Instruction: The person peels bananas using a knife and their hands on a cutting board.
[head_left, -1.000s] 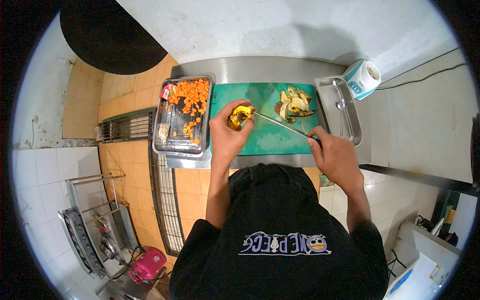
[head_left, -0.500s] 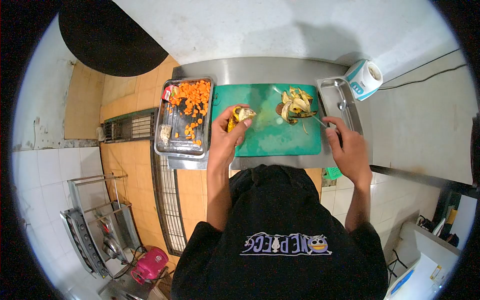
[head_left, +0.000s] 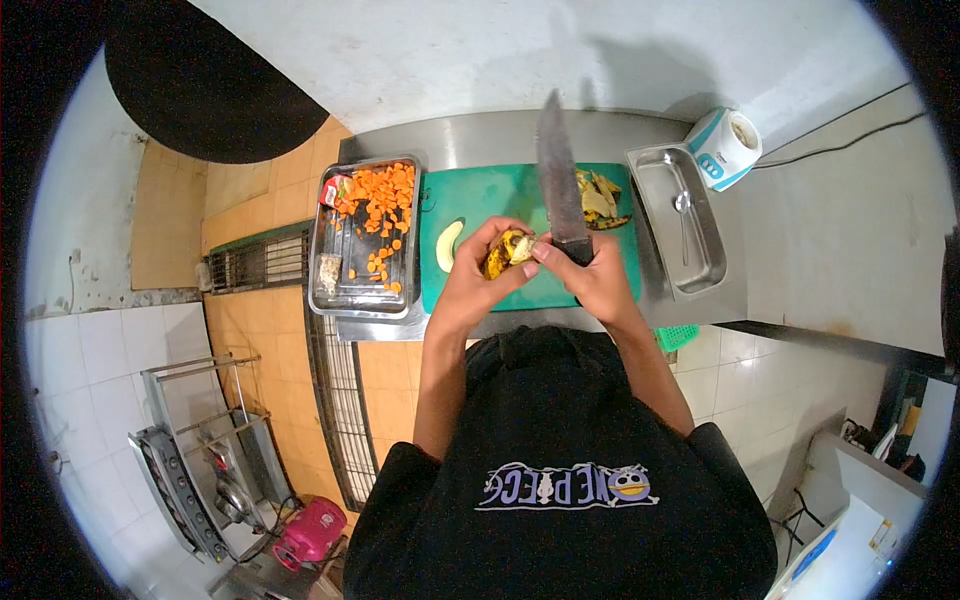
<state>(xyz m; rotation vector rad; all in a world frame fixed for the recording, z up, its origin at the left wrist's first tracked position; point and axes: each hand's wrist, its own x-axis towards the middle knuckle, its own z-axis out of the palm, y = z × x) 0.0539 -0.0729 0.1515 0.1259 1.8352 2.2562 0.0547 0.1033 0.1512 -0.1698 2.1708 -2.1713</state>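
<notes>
My left hand (head_left: pixel 468 287) is closed around a banana (head_left: pixel 497 262) with dark-spotted yellow peel, held over the green cutting board (head_left: pixel 500 190). My right hand (head_left: pixel 604 284) grips a knife (head_left: pixel 560 175) by its black handle, the broad blade pointing up and away from me. The thumb and finger of that same hand touch the pale end of the banana. To the left on the board lies a curved, peeled banana piece (head_left: pixel 449 246). Banana peels (head_left: pixel 602 198) are heaped at the board's right, partly hidden behind the blade.
A metal tray (head_left: pixel 318 240) with orange carrot pieces (head_left: pixel 385 190), a red packet (head_left: pixel 335 190) and a small bag (head_left: pixel 328 272) stands left of the board. On the right are a steel tray (head_left: pixel 668 235) with a spoon (head_left: pixel 684 205) and a white-and-teal appliance (head_left: pixel 725 150).
My right hand has moved left with the knife, from the peels to the banana, and the blade has swung upright. The peeled piece now shows on the board, left of my left hand.
</notes>
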